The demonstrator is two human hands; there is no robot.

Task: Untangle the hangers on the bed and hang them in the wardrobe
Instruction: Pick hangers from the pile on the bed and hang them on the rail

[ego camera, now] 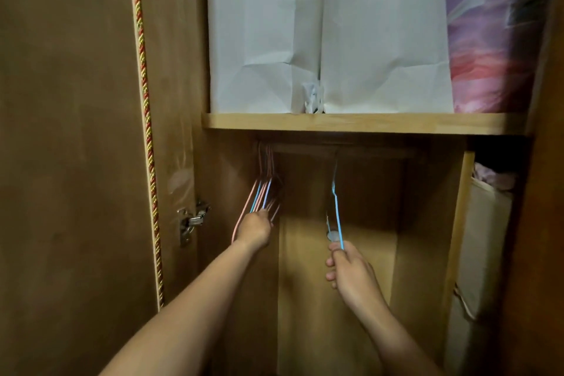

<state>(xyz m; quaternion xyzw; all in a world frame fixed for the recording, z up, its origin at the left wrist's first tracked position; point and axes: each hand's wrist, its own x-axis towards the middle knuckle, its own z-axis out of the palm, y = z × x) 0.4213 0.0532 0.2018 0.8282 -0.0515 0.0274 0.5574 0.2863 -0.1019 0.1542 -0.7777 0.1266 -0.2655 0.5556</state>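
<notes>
Thin wire hangers, pink and blue: a bunch hangs under the wooden shelf, and the left hand grips its lower ends against the wardrobe's side wall. Right of that grip, across open space, the right hand pinches 1 blue hanger, arm stretched forward.

This is looking like a bedroom at home, seen from inside an open wooden wardrobe. White paper bags and folded purple bedding are sitting on its shelf, and thin pink and blue hangers are hanging below it.
</notes>
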